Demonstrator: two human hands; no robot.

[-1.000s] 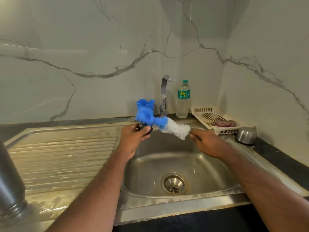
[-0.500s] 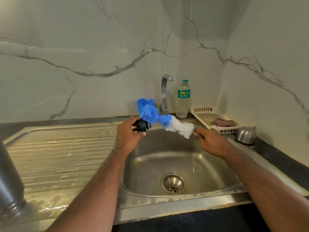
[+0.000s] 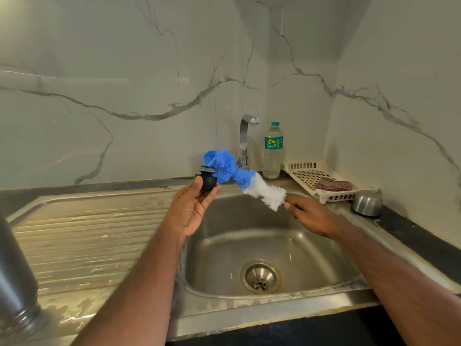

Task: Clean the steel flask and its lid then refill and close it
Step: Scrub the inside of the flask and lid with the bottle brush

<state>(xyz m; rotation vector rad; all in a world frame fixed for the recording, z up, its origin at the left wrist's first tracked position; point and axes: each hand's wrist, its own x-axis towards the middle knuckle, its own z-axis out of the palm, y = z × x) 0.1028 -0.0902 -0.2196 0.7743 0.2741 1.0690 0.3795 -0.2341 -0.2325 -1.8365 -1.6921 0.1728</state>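
My left hand (image 3: 190, 208) holds the small black flask lid (image 3: 207, 179) between thumb and fingertips, above the left rim of the sink. My right hand (image 3: 311, 214) grips the handle of a bottle brush (image 3: 247, 179) with blue and white bristles; its blue tip lies just right of the lid. The steel flask (image 3: 15, 278) stands on the drainboard at the far left edge, only partly in view. A steel cup-shaped cap (image 3: 366, 202) rests upside down on the counter at the right.
The steel sink basin (image 3: 311, 258) lies below both hands, with the tap (image 3: 245, 141) behind it. A plastic water bottle (image 3: 273, 151), a blue holder (image 3: 209, 157) and a cream tray (image 3: 309, 174) with a cloth stand at the back. The ribbed drainboard (image 3: 82, 243) is left.
My left hand has turned palm-up and lifted the lid clear, so the lid shows fully. The brush has swung slightly up and right, away from the lid.
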